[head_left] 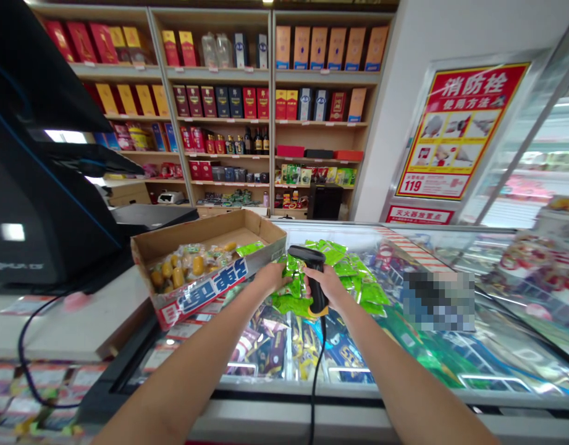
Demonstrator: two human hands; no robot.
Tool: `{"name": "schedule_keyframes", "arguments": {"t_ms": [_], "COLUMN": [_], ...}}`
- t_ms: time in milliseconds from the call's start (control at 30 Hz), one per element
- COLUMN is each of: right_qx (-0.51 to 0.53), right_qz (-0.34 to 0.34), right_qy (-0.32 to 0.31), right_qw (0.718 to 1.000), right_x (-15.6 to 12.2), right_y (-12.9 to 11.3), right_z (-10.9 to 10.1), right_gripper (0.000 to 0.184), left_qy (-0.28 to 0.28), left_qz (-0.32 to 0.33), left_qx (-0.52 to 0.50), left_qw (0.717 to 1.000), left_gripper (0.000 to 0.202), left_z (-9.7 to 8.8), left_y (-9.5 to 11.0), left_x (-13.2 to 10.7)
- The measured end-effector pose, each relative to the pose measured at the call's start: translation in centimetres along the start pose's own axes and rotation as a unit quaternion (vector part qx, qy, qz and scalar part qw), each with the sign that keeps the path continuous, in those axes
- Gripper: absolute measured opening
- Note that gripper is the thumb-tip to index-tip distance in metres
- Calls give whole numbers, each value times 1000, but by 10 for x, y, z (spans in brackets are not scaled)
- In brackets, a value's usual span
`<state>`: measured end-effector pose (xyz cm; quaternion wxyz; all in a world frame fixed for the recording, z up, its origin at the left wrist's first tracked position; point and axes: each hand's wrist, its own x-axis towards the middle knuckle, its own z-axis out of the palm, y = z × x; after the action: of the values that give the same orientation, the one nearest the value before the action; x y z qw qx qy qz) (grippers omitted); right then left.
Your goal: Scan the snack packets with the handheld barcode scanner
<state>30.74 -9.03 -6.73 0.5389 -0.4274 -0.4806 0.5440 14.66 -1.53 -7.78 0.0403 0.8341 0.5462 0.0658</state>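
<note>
My right hand [329, 285] is wrapped round the handle of a black barcode scanner [311, 267] with a yellow base, its cable hanging down towards me. My left hand [271, 277] is closed on a green snack packet [291, 278] held just under the scanner's head. Both hands hover over a heap of green packets [353, 272] lying on the glass lid of a chest freezer [451, 346].
A cardboard box [205, 272] with yellow and green wrapped snacks sits tilted at the left on the counter edge. A black till screen [38, 185] stands far left. Shelves of boxed goods [247, 105] fill the back wall. A red fire poster [455, 130] hangs at the right.
</note>
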Motion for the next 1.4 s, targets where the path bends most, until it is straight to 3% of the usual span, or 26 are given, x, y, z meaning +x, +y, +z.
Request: {"name": "schedule_keyframes", "arguments": {"t_ms": [100, 200, 267, 333, 400, 500, 600, 833, 1167, 1400], "right_qx": [12, 20, 24, 37, 53, 56, 28, 5, -29, -40], "right_qz": [-1, 4, 7, 11, 13, 11, 6, -16, -9, -10], "right_qy": [1, 7, 8, 7, -2, -32, -62, -64, -88, -92], "right_qw": [1000, 1000, 1000, 999, 998, 998, 998, 998, 996, 995], "right_x": [-1, -2, -3, -3, -4, -6, -8, -10, -11, -10], "right_y": [-3, -6, -8, -11, -14, -19, -25, -35, -32, -30], "right_z": [1, 1, 1, 1, 0, -5, -13, -29, -24, -24], "right_gripper": [26, 26, 25, 24, 24, 30, 33, 32, 32, 30], "left_qy": [17, 46, 97, 190, 302, 433, 495, 523, 481, 497], "left_qz": [-7, -24, -17, 37, 140, 287, 330, 337, 348, 363], "left_qx": [63, 82, 80, 61, 24, -69, -136, -172, -180, -180], "left_qw": [998, 995, 992, 979, 943, 852, 792, 764, 784, 767], "left_gripper": [31, 31, 31, 30, 29, 31, 25, 20, 19, 20], "left_z": [-3, -7, -12, -18, -22, -23, -21, -25, -21, -21], "left_y": [12, 12, 5, -7, -22, -43, -55, -56, -50, -48], "left_x": [-4, -12, -18, -23, -28, -33, -35, -40, -42, -41]}}
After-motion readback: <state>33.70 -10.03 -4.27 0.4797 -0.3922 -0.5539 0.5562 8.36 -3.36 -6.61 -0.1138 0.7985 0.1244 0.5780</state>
